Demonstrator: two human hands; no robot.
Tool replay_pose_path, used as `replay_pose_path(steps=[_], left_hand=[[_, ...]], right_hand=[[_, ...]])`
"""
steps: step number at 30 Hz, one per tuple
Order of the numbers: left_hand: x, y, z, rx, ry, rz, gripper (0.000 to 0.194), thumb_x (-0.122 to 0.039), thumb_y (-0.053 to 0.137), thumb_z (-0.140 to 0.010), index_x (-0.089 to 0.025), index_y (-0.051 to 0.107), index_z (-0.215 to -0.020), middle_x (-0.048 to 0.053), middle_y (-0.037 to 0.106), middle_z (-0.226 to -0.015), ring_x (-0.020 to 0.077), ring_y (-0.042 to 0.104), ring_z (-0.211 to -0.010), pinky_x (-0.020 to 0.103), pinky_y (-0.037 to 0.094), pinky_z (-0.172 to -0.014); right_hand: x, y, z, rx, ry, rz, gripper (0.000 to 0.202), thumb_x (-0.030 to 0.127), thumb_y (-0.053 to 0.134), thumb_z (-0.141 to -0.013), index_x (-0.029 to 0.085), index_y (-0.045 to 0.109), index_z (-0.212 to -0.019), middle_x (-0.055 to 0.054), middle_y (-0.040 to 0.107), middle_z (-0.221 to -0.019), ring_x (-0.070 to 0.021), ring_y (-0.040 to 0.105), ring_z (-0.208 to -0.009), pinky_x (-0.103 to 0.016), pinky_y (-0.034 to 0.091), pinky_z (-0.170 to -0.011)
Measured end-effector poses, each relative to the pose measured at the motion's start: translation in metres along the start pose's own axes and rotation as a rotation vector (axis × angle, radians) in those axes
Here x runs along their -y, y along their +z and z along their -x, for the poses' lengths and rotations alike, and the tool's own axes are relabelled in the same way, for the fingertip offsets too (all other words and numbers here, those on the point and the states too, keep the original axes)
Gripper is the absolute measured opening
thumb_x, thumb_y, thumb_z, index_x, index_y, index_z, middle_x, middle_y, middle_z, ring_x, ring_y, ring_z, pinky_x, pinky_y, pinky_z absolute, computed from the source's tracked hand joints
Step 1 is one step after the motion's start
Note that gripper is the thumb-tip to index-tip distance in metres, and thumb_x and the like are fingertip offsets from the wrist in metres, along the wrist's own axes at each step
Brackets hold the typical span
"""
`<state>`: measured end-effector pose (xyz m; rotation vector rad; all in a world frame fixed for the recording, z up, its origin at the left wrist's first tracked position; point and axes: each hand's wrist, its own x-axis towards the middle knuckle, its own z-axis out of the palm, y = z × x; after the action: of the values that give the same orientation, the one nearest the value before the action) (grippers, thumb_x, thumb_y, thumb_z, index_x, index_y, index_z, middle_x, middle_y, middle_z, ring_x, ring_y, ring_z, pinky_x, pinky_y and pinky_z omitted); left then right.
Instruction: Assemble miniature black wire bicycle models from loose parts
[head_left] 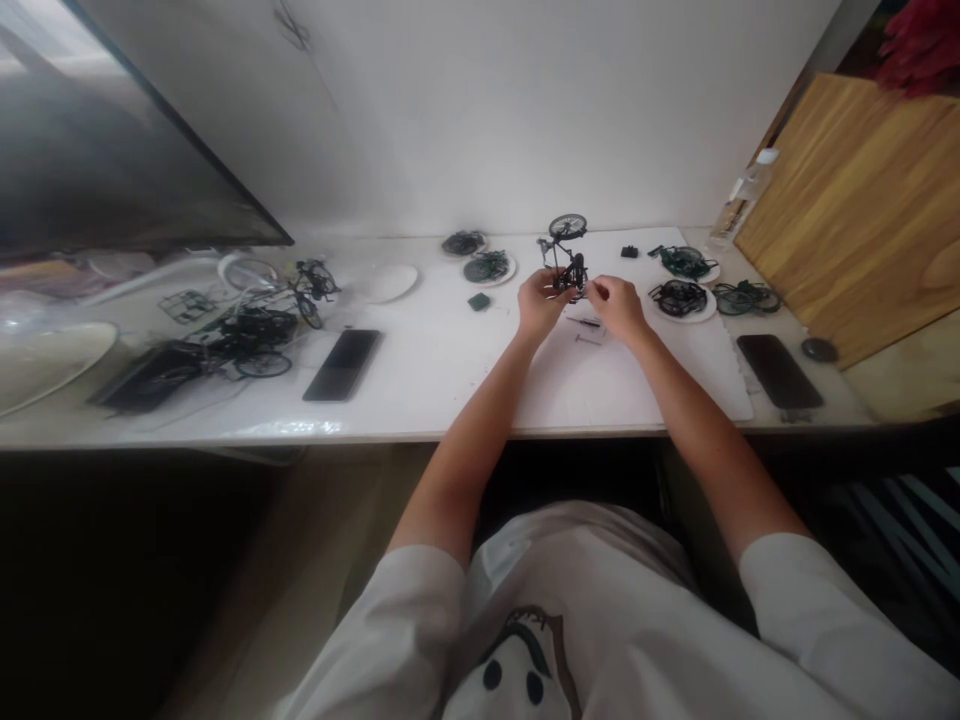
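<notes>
A small black model bicycle (568, 228) is held above the white work surface, one spoked wheel pointing away from me. My left hand (538, 305) is closed around its lower frame. At its right side, my right hand (619, 308) has thumb and forefinger pinched close to the near end; whatever sits between those fingertips is too small to make out. Just below the hands lie a thin dark pointed tool (584, 322) and a thin light-coloured piece (589, 340). Left of my left hand rests a small green block (478, 301).
White plates of dark bicycle parts stand at the right (701, 312) and back (510, 273). Model bicycles (255, 335) crowd the left, beside a phone (342, 365). Another phone (780, 370), a bottle (739, 205) and a wooden board (862, 210) are rightward.
</notes>
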<state>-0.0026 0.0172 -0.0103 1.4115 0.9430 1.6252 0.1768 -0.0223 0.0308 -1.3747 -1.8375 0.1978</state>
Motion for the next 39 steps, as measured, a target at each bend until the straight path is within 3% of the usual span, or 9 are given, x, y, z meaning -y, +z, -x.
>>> replay_pose_path(steps=[6,11,14,20,33,39], left_hand=[[0.001,0.002,-0.001,-0.027,-0.004,0.023,0.05,-0.027,0.096,-0.07,-0.019,0.075,-0.114,0.011,0.081,-0.119,0.0214,0.081,-0.091,0.036,0.071,-0.083],[-0.007,0.002,0.003,0.007,0.028,0.032,0.051,-0.026,0.097,-0.071,-0.019,0.072,-0.115,0.013,0.079,-0.127,0.023,0.081,-0.097,0.039,0.071,-0.088],[-0.011,0.002,0.006,0.032,0.023,0.044,0.056,-0.026,0.097,-0.071,-0.02,0.071,-0.12,0.012,0.08,-0.12,0.0227,0.081,-0.098,0.04,0.071,-0.091],[-0.011,0.003,0.005,0.035,0.037,0.041,0.047,-0.028,0.095,-0.074,-0.02,0.073,-0.114,0.01,0.08,-0.117,0.0208,0.08,-0.096,0.04,0.071,-0.093],[-0.006,0.002,0.002,0.026,0.032,0.013,0.04,-0.025,0.094,-0.072,-0.02,0.074,-0.106,0.009,0.081,-0.119,0.0185,0.08,-0.089,0.034,0.07,-0.084],[-0.009,0.001,0.003,0.023,0.023,0.048,0.042,-0.029,0.095,-0.068,-0.02,0.076,-0.105,0.009,0.082,-0.117,0.0186,0.079,-0.088,0.035,0.07,-0.084]], right_hand=[[-0.001,-0.002,-0.001,-0.061,-0.044,0.033,0.03,0.043,0.063,-0.106,0.021,0.081,-0.094,-0.01,0.08,-0.095,-0.0254,0.068,-0.086,-0.035,0.047,-0.078],[-0.004,-0.003,-0.001,-0.059,-0.061,-0.019,0.021,0.036,0.071,-0.103,0.024,0.088,-0.104,-0.008,0.085,-0.098,-0.0268,0.075,-0.09,-0.037,0.054,-0.086],[-0.005,-0.004,-0.001,-0.072,-0.043,-0.056,0.019,0.038,0.076,-0.101,0.025,0.089,-0.103,-0.008,0.086,-0.104,-0.0285,0.078,-0.096,-0.038,0.056,-0.088],[-0.005,-0.005,-0.001,-0.09,0.001,-0.069,0.02,0.042,0.081,-0.097,0.024,0.09,-0.098,-0.009,0.086,-0.099,-0.0289,0.08,-0.094,-0.039,0.058,-0.09],[0.0,-0.007,0.001,-0.073,-0.034,-0.016,0.015,0.033,0.076,-0.097,0.024,0.088,-0.1,-0.007,0.086,-0.099,-0.0265,0.079,-0.091,-0.036,0.058,-0.087],[-0.001,-0.003,-0.001,-0.082,-0.01,-0.211,0.018,0.035,0.076,-0.094,0.02,0.085,-0.094,-0.009,0.085,-0.093,-0.0255,0.078,-0.088,-0.038,0.061,-0.088]])
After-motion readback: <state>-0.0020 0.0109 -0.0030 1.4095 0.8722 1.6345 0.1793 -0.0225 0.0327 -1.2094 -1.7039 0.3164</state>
